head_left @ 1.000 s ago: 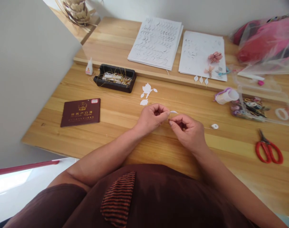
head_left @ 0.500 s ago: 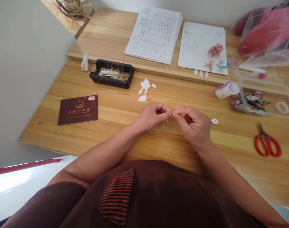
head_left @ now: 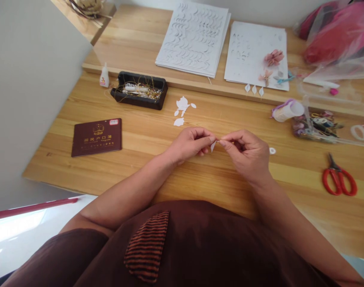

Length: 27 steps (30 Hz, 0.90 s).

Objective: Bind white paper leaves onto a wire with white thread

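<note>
Thumb and forefinger of my left hand (head_left: 195,145) are pinched together at the top of a small white leaf-shaped piece (head_left: 212,147), which hangs below the fingertips. Close beside it, my right hand (head_left: 246,153) also pinches, its fingertips almost meeting the left ones. A short, thin strand shows between the two pinches; its kind is too small to tell. Beyond the left hand lie several white paper cut-outs (head_left: 182,104) of petal and leaf shape. A small white ring-like piece (head_left: 272,150) rests just right of my right hand.
Red-handled scissors (head_left: 339,180) lie at right, near a clear plastic box (head_left: 359,133) of craft bits and a white roll (head_left: 288,111). At left are a maroon booklet (head_left: 97,137), a black tray (head_left: 158,104) and a glue bottle (head_left: 104,76). Paper sheets (head_left: 194,38) lie on the raised ledge.
My hands have drawn slightly apart, and the white leaf-shaped piece now shows clearly below the left fingertips. The camera view has shifted a little.
</note>
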### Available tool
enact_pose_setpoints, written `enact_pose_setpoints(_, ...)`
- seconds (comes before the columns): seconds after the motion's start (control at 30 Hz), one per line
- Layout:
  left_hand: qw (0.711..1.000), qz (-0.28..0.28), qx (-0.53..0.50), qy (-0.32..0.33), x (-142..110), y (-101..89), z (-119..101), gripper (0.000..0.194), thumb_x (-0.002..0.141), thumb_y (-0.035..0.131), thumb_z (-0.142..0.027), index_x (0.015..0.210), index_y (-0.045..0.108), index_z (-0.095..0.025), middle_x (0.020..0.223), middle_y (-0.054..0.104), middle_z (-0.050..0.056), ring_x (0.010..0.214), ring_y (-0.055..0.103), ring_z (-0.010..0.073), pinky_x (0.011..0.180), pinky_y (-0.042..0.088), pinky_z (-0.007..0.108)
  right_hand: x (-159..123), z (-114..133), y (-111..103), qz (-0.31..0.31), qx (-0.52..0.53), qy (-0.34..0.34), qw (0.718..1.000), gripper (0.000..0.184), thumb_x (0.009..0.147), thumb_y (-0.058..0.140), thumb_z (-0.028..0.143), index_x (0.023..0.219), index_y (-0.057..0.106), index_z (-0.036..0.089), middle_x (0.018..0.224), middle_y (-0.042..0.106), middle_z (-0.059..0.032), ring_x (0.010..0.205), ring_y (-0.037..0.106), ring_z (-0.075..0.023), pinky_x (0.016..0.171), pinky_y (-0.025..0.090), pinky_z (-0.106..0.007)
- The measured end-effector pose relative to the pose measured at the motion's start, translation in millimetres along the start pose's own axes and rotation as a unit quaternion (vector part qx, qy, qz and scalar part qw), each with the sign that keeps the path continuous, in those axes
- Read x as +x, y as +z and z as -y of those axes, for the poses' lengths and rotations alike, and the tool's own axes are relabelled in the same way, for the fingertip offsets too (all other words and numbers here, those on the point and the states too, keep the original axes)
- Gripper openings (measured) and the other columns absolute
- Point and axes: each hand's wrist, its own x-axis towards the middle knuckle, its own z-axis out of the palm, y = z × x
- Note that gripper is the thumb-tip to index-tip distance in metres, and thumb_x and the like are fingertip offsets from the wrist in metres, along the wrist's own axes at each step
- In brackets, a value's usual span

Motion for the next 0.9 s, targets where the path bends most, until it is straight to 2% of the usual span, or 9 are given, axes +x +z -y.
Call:
enact_pose_setpoints(0.3,1.000,-0.007,0.009,0.002,-2.5,1.0,0.1,0.006,0.084,0.073,-0.016,0.087,0.070,-0.012,0.064,0.065,-0.001,0.054,0.056,0.0062,0.051,0.045,0.018,-0.9,0.2,0.1,-0.006,-0.006,-0.006,1.000,0.004,0.089,0.074,0.026,0.085,0.074,0.024,0.065,0.064,0.0027,0.052,0.042,-0.0108,0.049,0.034,-0.028)
enact_pose_setpoints(0.63,0.996,-0.027,0.082,0.026,-3.1,1.5,0.6,0.010,0.083,0.071,-0.023,0.079,0.068,-0.015,0.058,0.060,-0.003,0.050,0.049,0.0060,0.050,0.038,0.020,-1.7,2.6,1.4,0.007,-0.006,0.005,1.000,0.008,0.089,0.074,0.030,0.084,0.073,0.024,0.063,0.062,0.0023,0.051,0.042,-0.0112,0.050,0.034,-0.028)
enact_pose_setpoints(0.9,0.984,-0.016,0.160,0.077,-1.5,-1.9,2.3,0.010,0.078,0.070,-0.023,0.074,0.070,-0.014,0.066,0.063,-0.002,0.059,0.049,0.0066,0.058,0.039,0.022,2.9,-4.3,-6.9,0.084,0.013,0.028,0.996,0.007,0.089,0.073,0.029,0.086,0.074,0.024,0.064,0.061,0.0029,0.053,0.042,-0.0105,0.050,0.032,-0.028)
